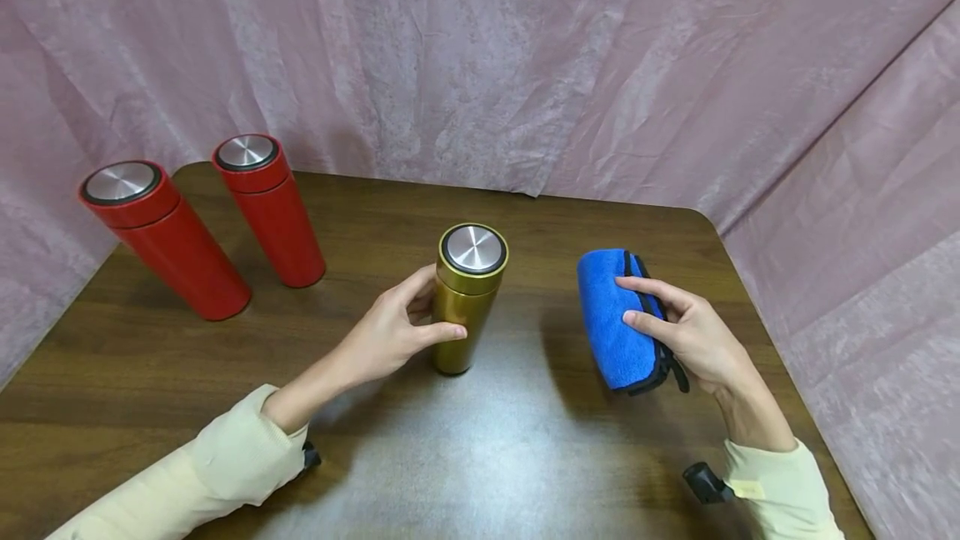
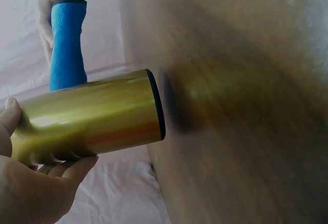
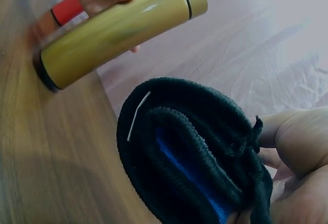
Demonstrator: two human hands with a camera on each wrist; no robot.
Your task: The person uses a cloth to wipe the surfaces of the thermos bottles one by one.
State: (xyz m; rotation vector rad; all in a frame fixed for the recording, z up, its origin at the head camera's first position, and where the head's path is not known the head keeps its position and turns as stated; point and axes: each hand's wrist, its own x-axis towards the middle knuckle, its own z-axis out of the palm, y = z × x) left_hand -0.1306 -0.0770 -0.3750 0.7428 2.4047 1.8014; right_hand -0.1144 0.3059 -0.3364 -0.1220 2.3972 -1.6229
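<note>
Curtain (image 1: 480, 65): hangs in pale pink folds at the back and along the right side.
Table (image 1: 375, 215): shows brown wood grain, with a bright patch of glare toward the front.
Left sleeve (image 1: 232, 448): reaches in from the lower left, pale yellow, ending at the wrist.
Right sleeve (image 1: 780, 482): enters at the lower right, in the same pale yellow.
Left red bottle (image 1: 168, 244): stands upright on the left part of the table, capped.
Right red bottle (image 1: 273, 219): stands just beside, upright and capped too.
Gold bottle (image 1: 468, 298): held upright near the middle of the table, silver top up; base touching the wood or just above, cannot tell which.
Blue towel (image 1: 611, 323): held rolled over the right part of the table, black-edged, well apart from the gold bottle.
Left hand (image 1: 393, 319): grasps the gold bottle, thumb across the near side, fingers wrapped round behind.
Right hand (image 1: 701, 336): grips the blue towel between thumb and curled fingers.
Black gadget (image 1: 707, 482): sits at the right cuff.
</note>
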